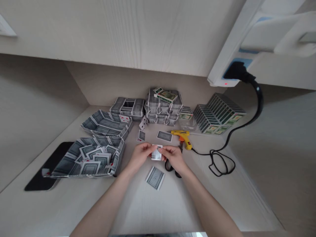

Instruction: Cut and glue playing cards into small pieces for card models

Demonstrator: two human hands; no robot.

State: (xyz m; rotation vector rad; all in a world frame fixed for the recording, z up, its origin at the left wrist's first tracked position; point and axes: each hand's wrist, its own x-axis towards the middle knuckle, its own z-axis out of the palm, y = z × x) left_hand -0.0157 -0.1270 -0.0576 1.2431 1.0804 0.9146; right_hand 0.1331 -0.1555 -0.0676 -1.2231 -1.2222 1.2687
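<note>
Between my left hand (143,152) and my right hand (173,156) is a playing card (156,154), back side up, pinched at its left and right edges. Both thumbs press on its face. Just below lies another playing card (155,177), face down on the table. Scissors (169,165) with black handles sit partly hidden under my right hand. Beyond my hands rest a single card (164,136) and a smaller one (141,135). A yellow glue gun (182,135) lies to the right, its nozzle pointing left near the card.
At left, a tray made of cards (118,161) holds several loose cards; another such tray (108,124) is behind it. Card-built boxes (163,108) stand at the back. Stacked card packs (217,115) are at right, near a black cable (230,131). A dark flat slab (41,176) lies left.
</note>
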